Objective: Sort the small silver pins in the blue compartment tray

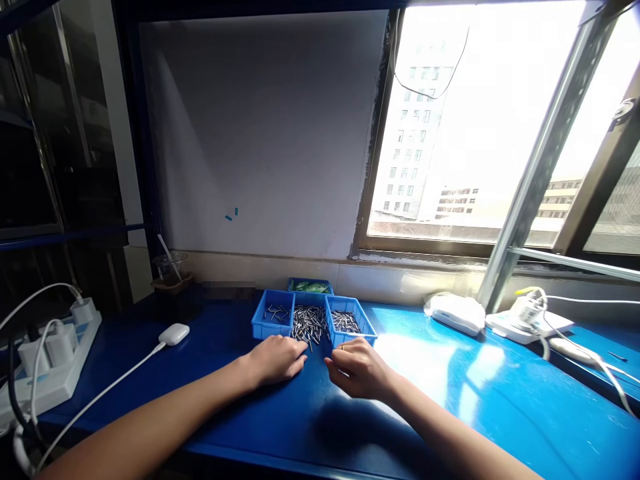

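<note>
A pile of small, thin metal pieces like screws (310,323) lies on the blue tabletop between two blue bins. My left hand (278,359) rests at the near left edge of the pile, in front of the left blue bin (271,331), with its fingers curled together. Just in front of the right blue bin (367,328), my right hand (357,369) is closed, thumb against the bent fingers. Whatever either hand may hold is hidden. The left bin has a few such pieces in it; the right bin has many more.
Behind the pile stands another blue bin (295,283) with green material inside. White power strips (75,357) (550,323) with cables sit at both sides. A white case (174,334) on a cable, a plastic cup (173,265) and a white packet (457,313) are also there.
</note>
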Action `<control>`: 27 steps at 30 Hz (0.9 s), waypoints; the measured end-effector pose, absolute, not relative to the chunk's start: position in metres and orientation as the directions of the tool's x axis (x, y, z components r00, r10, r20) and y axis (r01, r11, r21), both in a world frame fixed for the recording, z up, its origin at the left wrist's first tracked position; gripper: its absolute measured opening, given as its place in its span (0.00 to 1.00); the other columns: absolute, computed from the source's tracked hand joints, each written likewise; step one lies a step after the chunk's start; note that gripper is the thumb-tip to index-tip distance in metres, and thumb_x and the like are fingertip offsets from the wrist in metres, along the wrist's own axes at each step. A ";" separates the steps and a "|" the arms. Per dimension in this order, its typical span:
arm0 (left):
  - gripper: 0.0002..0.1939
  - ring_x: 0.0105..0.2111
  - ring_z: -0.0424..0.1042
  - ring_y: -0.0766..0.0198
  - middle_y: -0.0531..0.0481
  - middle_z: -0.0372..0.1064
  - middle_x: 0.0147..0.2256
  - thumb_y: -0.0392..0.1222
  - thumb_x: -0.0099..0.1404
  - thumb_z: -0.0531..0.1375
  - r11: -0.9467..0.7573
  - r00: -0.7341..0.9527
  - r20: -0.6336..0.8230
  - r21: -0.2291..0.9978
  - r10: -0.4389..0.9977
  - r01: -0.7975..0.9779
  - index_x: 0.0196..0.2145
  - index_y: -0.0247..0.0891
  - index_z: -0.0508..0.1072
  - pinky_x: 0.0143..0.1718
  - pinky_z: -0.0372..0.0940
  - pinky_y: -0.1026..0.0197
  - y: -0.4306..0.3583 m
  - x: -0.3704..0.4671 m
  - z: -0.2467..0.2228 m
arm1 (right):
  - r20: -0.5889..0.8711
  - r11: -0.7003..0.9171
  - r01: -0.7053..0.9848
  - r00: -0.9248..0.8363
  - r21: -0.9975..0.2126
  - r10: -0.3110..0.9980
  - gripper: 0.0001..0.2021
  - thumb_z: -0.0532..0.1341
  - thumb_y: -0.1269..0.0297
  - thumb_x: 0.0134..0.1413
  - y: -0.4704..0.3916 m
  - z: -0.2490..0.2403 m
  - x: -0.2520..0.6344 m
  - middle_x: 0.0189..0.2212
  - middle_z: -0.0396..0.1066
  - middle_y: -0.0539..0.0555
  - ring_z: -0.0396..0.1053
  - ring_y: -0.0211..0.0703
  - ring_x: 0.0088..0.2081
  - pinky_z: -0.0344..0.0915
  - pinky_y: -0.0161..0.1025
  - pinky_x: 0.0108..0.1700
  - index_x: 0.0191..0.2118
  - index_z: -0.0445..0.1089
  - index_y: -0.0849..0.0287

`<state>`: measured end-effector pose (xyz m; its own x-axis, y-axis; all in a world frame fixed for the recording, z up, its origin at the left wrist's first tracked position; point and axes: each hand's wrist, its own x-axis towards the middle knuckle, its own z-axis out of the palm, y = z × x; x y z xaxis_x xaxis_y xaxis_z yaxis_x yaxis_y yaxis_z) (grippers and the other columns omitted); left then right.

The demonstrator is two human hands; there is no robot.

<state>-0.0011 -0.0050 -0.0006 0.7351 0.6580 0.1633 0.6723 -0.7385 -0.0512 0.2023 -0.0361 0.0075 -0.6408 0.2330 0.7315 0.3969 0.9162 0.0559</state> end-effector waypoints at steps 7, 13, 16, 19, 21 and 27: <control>0.12 0.31 0.75 0.51 0.40 0.74 0.33 0.40 0.68 0.50 -0.673 0.688 0.168 -0.146 0.706 0.725 0.37 0.33 0.71 0.29 0.68 0.58 -0.005 0.000 -0.004 | 0.704 0.882 0.470 -0.637 0.031 0.315 0.18 0.52 0.60 0.52 -0.036 0.000 0.213 0.13 0.44 0.44 0.44 0.36 0.16 0.43 0.37 0.22 0.17 0.42 0.54; 0.10 0.30 0.75 0.54 0.44 0.74 0.32 0.39 0.68 0.51 -0.761 0.782 0.174 -0.181 0.598 0.623 0.34 0.35 0.71 0.29 0.67 0.60 -0.008 -0.002 0.004 | 0.347 0.715 0.695 -0.655 -0.071 0.671 0.15 0.49 0.64 0.59 -0.033 0.006 0.205 0.16 0.60 0.48 0.54 0.35 0.19 0.48 0.36 0.24 0.20 0.58 0.57; 0.10 0.31 0.74 0.55 0.45 0.73 0.32 0.39 0.68 0.52 -0.784 0.813 0.186 -0.218 0.551 0.581 0.32 0.35 0.70 0.29 0.66 0.61 -0.008 -0.004 0.008 | 0.214 0.685 0.726 -0.660 -0.064 0.720 0.10 0.55 0.65 0.56 -0.031 0.006 0.201 0.19 0.65 0.48 0.60 0.36 0.21 0.48 0.35 0.25 0.24 0.63 0.58; 0.09 0.30 0.73 0.56 0.45 0.72 0.32 0.38 0.68 0.52 -0.760 0.792 0.188 -0.223 0.581 0.610 0.33 0.35 0.70 0.28 0.66 0.61 -0.006 -0.006 0.008 | 0.172 0.677 0.732 -0.660 -0.074 0.732 0.08 0.56 0.67 0.55 -0.031 0.006 0.201 0.22 0.69 0.50 0.64 0.37 0.24 0.50 0.34 0.25 0.27 0.67 0.58; 0.09 0.30 0.73 0.57 0.45 0.71 0.33 0.38 0.68 0.52 -0.757 0.788 0.170 -0.218 0.592 0.616 0.33 0.34 0.71 0.27 0.65 0.62 -0.005 -0.006 0.007 | 0.160 0.671 0.736 -0.654 -0.091 0.739 0.07 0.56 0.67 0.56 -0.031 0.007 0.202 0.24 0.70 0.51 0.65 0.38 0.25 0.52 0.33 0.26 0.28 0.68 0.59; 0.08 0.33 0.72 0.58 0.46 0.70 0.33 0.39 0.67 0.55 -0.829 0.844 0.160 -0.163 0.512 0.534 0.33 0.35 0.72 0.30 0.65 0.63 -0.011 -0.001 0.009 | 0.148 0.665 0.736 -0.649 -0.127 0.746 0.07 0.56 0.67 0.56 -0.029 0.008 0.202 0.29 0.73 0.53 0.69 0.41 0.30 0.57 0.34 0.29 0.33 0.70 0.59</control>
